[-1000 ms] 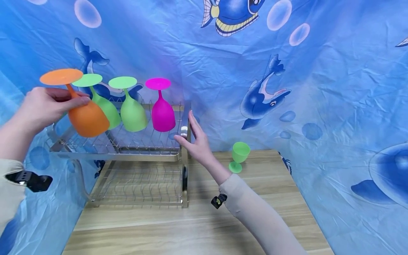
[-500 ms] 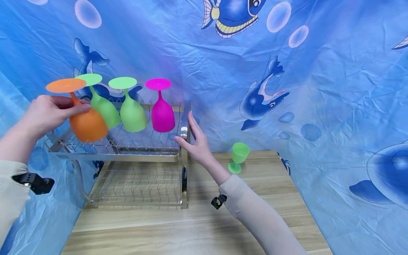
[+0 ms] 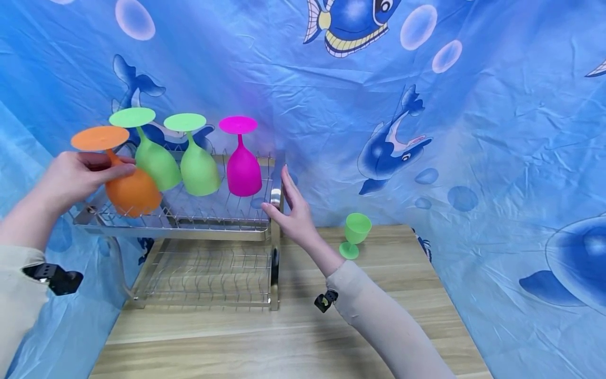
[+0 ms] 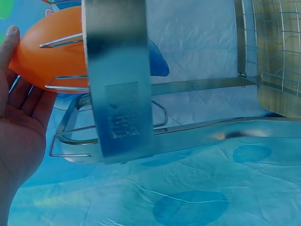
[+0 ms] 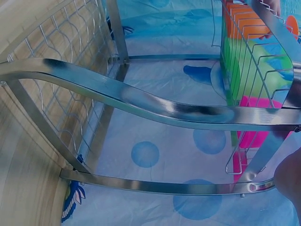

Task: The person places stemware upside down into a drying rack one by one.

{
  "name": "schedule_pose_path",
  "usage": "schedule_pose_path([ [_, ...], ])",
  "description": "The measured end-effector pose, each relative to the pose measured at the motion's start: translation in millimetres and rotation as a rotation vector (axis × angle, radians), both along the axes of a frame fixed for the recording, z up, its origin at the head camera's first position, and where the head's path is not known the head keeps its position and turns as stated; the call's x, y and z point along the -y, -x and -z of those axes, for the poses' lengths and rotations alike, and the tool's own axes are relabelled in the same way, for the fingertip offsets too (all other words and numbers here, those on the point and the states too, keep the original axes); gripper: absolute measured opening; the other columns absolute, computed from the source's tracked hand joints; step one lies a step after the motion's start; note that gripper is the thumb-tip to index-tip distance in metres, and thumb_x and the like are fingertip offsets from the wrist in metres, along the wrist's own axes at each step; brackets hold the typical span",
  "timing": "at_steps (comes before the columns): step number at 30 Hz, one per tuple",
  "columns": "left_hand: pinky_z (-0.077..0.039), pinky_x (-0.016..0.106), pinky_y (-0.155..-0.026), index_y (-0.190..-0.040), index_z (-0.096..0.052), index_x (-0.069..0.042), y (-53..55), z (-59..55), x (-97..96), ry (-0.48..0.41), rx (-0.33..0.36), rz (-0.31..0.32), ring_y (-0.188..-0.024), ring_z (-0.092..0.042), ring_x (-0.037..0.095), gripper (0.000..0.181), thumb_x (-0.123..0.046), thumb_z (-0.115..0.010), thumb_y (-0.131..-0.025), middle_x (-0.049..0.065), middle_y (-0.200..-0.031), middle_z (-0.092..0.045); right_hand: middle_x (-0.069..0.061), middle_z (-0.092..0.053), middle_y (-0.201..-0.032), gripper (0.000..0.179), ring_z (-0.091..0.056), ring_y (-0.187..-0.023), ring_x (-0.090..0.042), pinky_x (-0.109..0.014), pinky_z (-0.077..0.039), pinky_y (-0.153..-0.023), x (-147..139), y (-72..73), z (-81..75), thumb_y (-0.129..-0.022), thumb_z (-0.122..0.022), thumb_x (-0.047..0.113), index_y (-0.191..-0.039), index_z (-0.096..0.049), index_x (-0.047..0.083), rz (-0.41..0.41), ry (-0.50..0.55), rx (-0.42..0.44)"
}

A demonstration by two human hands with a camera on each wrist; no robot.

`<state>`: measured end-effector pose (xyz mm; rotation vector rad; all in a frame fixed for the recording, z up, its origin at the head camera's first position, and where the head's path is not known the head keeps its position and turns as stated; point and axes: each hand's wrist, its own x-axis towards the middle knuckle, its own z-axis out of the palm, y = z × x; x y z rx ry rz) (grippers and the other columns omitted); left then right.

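In the head view my left hand pinches an orange goblet near its stem. The goblet is upside down and tilted, its bowl among the wires at the left end of the upper tier of a metal dish rack. To its right stand two green goblets and a magenta goblet, all inverted. My right hand rests with extended fingers against the rack's right side post. The left wrist view shows the orange bowl behind the rack's wires; its rim is hidden by the metal frame.
A small green goblet stands upright on the wooden table, right of the rack. The lower wire tier sits just above the tabletop. A blue sea-print cloth hangs behind and beside the table.
My left hand has lowered the orange goblet and shifted it slightly right, so its bowl now sits down among the upper tier's wires. My right hand has kept its place.
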<state>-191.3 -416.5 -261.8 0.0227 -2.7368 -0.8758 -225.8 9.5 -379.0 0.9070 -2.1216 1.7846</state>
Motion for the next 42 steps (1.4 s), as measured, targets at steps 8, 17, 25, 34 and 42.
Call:
schedule_pose_path([
  [8, -0.044, 0.007, -0.065, -0.136, -0.071, -0.001, 0.5, 7.3, 2.7, -0.041, -0.006, 0.002, -0.083, -0.053, -0.015, 0.062, -0.052, -0.073, -0.100, -0.041, -0.089, -0.059, -0.012, -0.008, -0.180, 0.094, -0.015, -0.163, -0.012, -0.028, -0.023, -0.129, 0.6, 0.6, 1.1, -0.101, -0.075, 0.017, -0.172, -0.013, 0.009, -0.010, 0.010, -0.005],
  [17, -0.041, 0.000, -0.066, -0.145, -0.062, -0.002, -7.6, 9.4, 4.5, -0.061, 0.008, -0.057, -0.091, -0.053, -0.009, 0.070, -0.056, -0.068, -0.101, -0.033, -0.098, -0.063, -0.010, -0.008, -0.180, 0.095, -0.016, -0.163, -0.013, -0.028, -0.024, -0.129, 3.2, 0.3, 2.5, -0.101, -0.076, 0.017, -0.172, -0.013, 0.008, -0.015, -0.002, -0.005],
  [25, -0.035, -0.001, -0.060, -0.163, -0.040, -0.001, -33.3, 10.4, -0.8, -0.033, 0.047, -0.111, -0.134, -0.048, 0.059, 0.087, -0.059, -0.063, -0.103, 0.037, -0.155, -0.047, -0.006, -0.008, -0.180, 0.094, -0.016, -0.163, -0.012, -0.029, -0.024, -0.129, 1.8, -1.4, 1.4, -0.101, -0.075, 0.018, -0.172, -0.013, 0.011, -0.011, -0.003, 0.000],
  [34, -0.037, 0.002, -0.096, -0.165, -0.040, -0.008, -73.4, 14.1, -15.2, 0.028, 0.019, -0.122, -0.145, -0.041, 0.057, 0.079, -0.052, -0.065, -0.105, 0.030, -0.164, -0.040, -0.002, -0.008, -0.180, 0.093, -0.015, -0.163, -0.011, -0.030, -0.024, -0.129, -1.9, -0.4, 2.0, -0.101, -0.074, 0.021, -0.172, -0.014, 0.012, 0.016, -0.005, -0.026],
  [42, -0.039, 0.082, -0.099, -0.161, -0.046, -0.004, -105.6, 15.7, -35.5, 0.142, -0.014, -0.096, -0.142, -0.039, 0.063, 0.077, -0.044, -0.074, -0.102, 0.038, -0.158, -0.041, -0.005, -0.011, -0.180, 0.093, -0.014, -0.163, -0.011, -0.039, -0.022, -0.131, -1.2, 0.5, 2.1, -0.102, -0.074, 0.027, -0.172, -0.015, 0.013, 0.065, -0.077, -0.060],
])
